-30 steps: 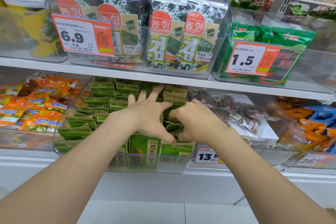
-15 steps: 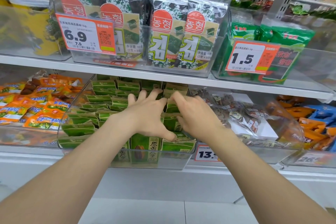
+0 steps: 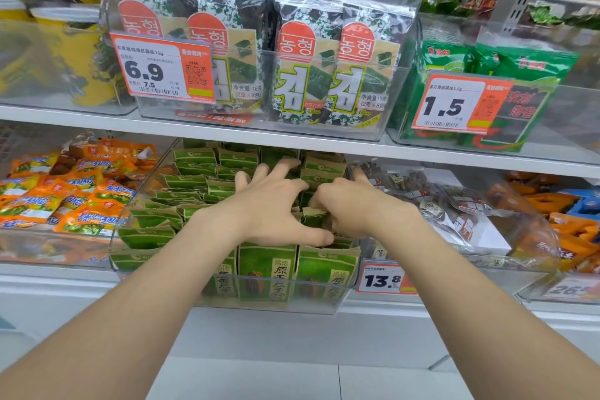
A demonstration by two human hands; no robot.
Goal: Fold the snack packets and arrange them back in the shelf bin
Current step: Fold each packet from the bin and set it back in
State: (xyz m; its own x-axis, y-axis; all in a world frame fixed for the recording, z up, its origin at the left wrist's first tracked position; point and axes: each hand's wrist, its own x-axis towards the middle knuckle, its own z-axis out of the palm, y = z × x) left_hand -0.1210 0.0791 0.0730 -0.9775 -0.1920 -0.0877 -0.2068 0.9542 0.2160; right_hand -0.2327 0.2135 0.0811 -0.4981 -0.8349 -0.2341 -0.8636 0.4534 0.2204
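A clear plastic shelf bin (image 3: 130,224) on the lower shelf holds several rows of green snack packets (image 3: 191,182) standing upright with folded tops. My left hand (image 3: 269,208) lies spread over the middle rows, fingers apart, thumb pressed along the front packets. My right hand (image 3: 350,204) is curled beside it, its fingers pinching a green packet (image 3: 313,214) in the right-hand row. The front packets (image 3: 268,269) show brown nuts and Chinese lettering.
Orange snack packets (image 3: 74,191) fill the bin at the left. A bin of clear-wrapped brown snacks (image 3: 431,201) sits at the right, behind a 13.8 price tag (image 3: 383,279). The upper shelf edge (image 3: 292,136) hangs close above my hands, with seaweed packs (image 3: 308,68) on it.
My right hand has curled shut again on a packet in the right row after opening half a second ago. The left hand stays spread over the middle rows.
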